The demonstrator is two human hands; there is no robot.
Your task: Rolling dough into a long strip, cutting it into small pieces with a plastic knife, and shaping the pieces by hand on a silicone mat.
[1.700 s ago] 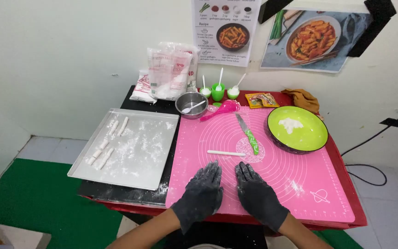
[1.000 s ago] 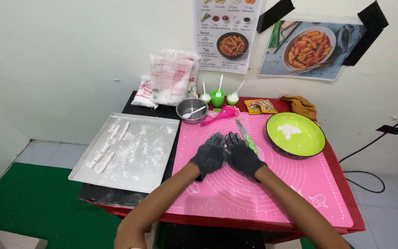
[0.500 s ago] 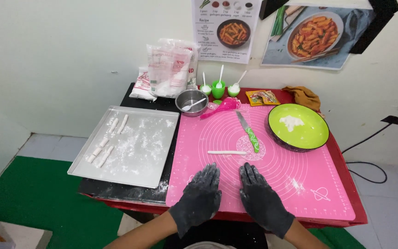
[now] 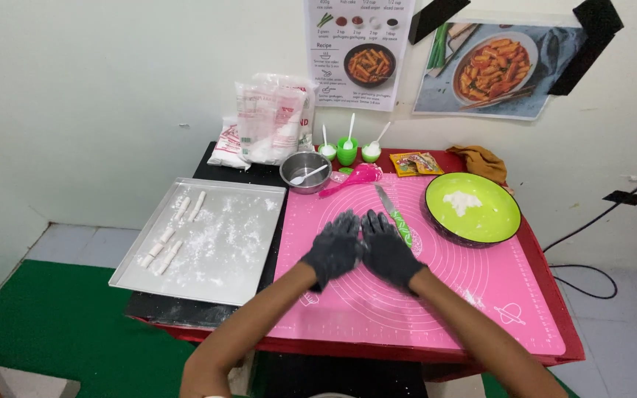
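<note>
Green bowl [image 4: 481, 221] of white flour (hands [image 4: 363, 250] flat, side by side) on pink mat [image 4: 481, 295].

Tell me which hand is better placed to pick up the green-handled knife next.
Right, probably. The right hand lies flat on the pink mat directly beside the green-handled knife. The left hand sits farther away, with the right hand between it and the knife.
</note>
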